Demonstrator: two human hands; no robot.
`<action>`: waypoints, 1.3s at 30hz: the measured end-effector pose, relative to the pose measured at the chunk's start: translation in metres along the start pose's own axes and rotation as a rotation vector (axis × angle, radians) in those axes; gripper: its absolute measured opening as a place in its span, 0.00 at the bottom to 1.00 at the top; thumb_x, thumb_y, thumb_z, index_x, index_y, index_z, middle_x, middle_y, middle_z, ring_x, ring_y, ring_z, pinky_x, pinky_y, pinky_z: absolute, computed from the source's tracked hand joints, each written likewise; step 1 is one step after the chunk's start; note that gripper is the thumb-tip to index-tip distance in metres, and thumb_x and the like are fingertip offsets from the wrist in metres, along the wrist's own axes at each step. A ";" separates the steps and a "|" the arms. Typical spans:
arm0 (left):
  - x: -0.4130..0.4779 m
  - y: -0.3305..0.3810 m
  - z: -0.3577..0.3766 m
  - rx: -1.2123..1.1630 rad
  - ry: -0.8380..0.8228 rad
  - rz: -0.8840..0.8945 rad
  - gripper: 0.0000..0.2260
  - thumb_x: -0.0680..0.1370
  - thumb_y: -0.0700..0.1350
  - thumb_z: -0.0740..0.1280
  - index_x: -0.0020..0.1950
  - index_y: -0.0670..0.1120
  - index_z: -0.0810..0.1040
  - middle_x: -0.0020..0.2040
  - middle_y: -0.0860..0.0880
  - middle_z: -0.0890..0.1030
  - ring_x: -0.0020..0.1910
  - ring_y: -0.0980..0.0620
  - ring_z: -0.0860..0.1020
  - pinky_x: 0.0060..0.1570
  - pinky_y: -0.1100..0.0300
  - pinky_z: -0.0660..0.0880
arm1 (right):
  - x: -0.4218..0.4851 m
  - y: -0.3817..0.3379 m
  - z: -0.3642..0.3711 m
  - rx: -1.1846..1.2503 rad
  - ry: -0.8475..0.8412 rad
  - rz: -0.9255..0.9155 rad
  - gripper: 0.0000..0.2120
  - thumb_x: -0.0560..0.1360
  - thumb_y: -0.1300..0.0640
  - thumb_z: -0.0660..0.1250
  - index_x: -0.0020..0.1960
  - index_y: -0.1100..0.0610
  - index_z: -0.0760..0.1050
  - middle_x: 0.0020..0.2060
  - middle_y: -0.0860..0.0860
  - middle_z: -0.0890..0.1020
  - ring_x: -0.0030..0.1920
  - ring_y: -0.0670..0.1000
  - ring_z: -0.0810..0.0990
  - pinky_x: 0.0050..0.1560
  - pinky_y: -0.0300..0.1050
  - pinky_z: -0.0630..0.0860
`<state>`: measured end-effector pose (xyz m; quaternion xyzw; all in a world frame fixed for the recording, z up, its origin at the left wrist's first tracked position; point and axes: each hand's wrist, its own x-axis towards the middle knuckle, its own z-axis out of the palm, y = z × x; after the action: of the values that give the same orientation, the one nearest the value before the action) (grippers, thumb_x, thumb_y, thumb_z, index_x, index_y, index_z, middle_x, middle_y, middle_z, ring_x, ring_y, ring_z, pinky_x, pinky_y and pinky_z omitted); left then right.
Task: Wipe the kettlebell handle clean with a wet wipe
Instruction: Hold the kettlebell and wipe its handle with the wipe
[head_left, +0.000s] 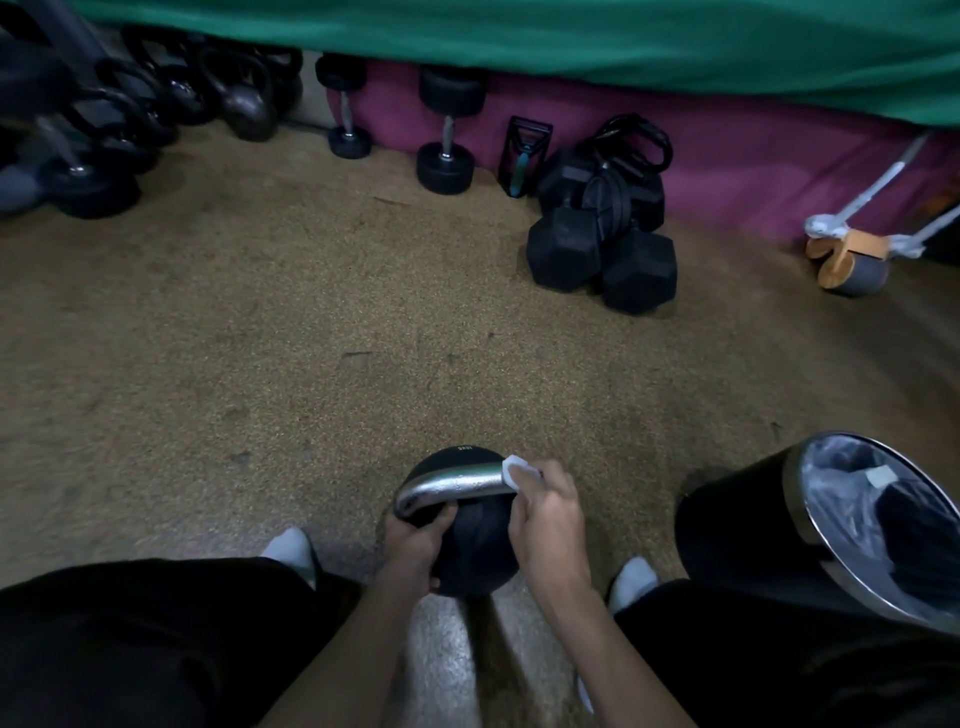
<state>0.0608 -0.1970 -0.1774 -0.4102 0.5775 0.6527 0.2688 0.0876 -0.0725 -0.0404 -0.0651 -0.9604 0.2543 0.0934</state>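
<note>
A black kettlebell (475, 545) stands on the floor between my feet, its shiny metal handle (452, 486) arching over the top. My left hand (415, 545) grips the left side of the ball just under the handle's left end. My right hand (548, 514) pinches a small white wet wipe (517, 470) and holds it against the handle's right end. The wipe covers that end of the handle.
A black bin (737, 525) with a plastic liner and a metal rim stands close on the right. Hex dumbbells (602, 254) lie ahead, round dumbbells (447, 135) and more kettlebells (244, 98) line the purple wall. An ab wheel (852, 260) sits far right.
</note>
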 end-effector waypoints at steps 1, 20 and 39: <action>-0.001 0.000 0.000 0.005 0.003 -0.002 0.29 0.71 0.53 0.78 0.66 0.58 0.67 0.66 0.45 0.78 0.63 0.37 0.76 0.40 0.46 0.77 | 0.002 0.000 0.001 -0.004 0.012 0.007 0.13 0.70 0.71 0.65 0.50 0.59 0.80 0.43 0.52 0.78 0.43 0.53 0.76 0.40 0.45 0.78; -0.007 0.005 0.000 -0.016 0.001 -0.008 0.30 0.71 0.52 0.79 0.69 0.54 0.71 0.66 0.45 0.79 0.62 0.37 0.77 0.39 0.45 0.77 | -0.022 0.007 0.023 0.181 0.112 -0.062 0.17 0.74 0.67 0.66 0.61 0.57 0.77 0.48 0.49 0.76 0.47 0.46 0.77 0.48 0.37 0.75; -0.001 0.002 0.000 0.009 0.039 0.017 0.32 0.68 0.54 0.80 0.69 0.55 0.72 0.65 0.45 0.79 0.62 0.37 0.77 0.38 0.44 0.78 | -0.031 0.019 0.022 0.265 0.140 -0.005 0.16 0.75 0.66 0.67 0.60 0.54 0.77 0.48 0.47 0.75 0.44 0.43 0.75 0.43 0.31 0.73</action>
<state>0.0597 -0.1968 -0.1750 -0.4168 0.5889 0.6442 0.2538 0.1149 -0.0722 -0.0730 -0.0675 -0.9097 0.3736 0.1685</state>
